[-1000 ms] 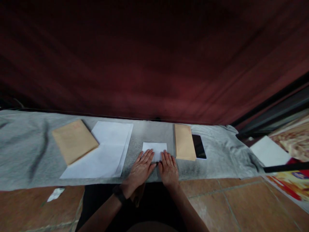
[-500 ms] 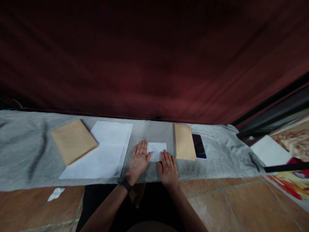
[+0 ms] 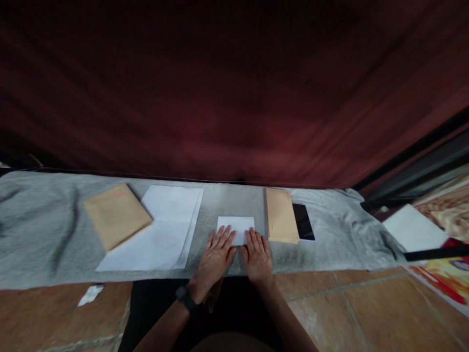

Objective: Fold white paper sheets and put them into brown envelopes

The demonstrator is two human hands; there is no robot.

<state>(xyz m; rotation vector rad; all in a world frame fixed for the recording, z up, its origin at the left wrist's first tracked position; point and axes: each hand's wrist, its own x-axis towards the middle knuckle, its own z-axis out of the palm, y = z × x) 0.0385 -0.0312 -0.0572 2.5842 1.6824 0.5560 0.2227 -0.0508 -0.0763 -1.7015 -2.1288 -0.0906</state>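
While both hands lie flat in the lower middle of the frame, the small white rectangular piece of paper rests on the grey cloth, just above the fingertips and partly under them. The left hand, with a black wristband, and the right hand are both spread, fingers stretched. They grasp nothing and only press down on the near edge of the paper. This flat pressure seems to keep the paper still and smooth on the soft cloth. Just right of the paper lies a narrow tan paper envelope, and touching its right side is a black flat phone. To the left, well apart from the hands, large white paper sheets lie in a pile, and a wider tan envelope overlaps their upper left corner. These things seem laid out within easy reach. A dark red curtain fills the upper frame, and brown floor tiles show at the lower right.
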